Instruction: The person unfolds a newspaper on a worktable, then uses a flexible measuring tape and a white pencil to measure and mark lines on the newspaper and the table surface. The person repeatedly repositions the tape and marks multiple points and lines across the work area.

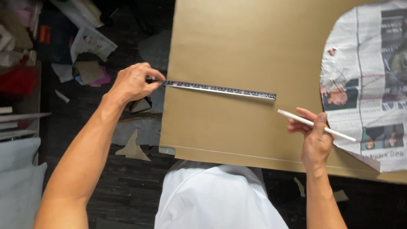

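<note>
White cloth of own shirt (218, 202) at bottom centre, nearest to camera, w/ both bare forearms reaching out on each side.

Left hand (134, 83): fingers pressed together, pinching near end of long thin metal ruler w/ dark markings (219, 89). Ruler lying flat across big tan cardboard sheet (243, 43), nearly parallel to its near edge, starting just at left edge of sheet. Held at the end only, probably to keep it steady as straight guide and leave its length free.

Right hand (316, 137): thumb and fingers closed around slim white stick, pencil-like (315, 125), gripped near middle, tip pointing left toward far end of ruler but apart from it, not touching sheet as far as can tell. Held like writing tool, so probably for marking.

Rounded piece of newspaper w/ photos (378, 85) on right part of sheet, looks like pattern shape, its edge just beside right hand. Faint pale line along near edge of sheet.

Sheet seems to lie on dark wooden floor (118, 188), no desk visible. Left side cluttered: paper scraps, cardboard offcuts, red and orange items, white fabric (8, 179) at bottom left.
</note>
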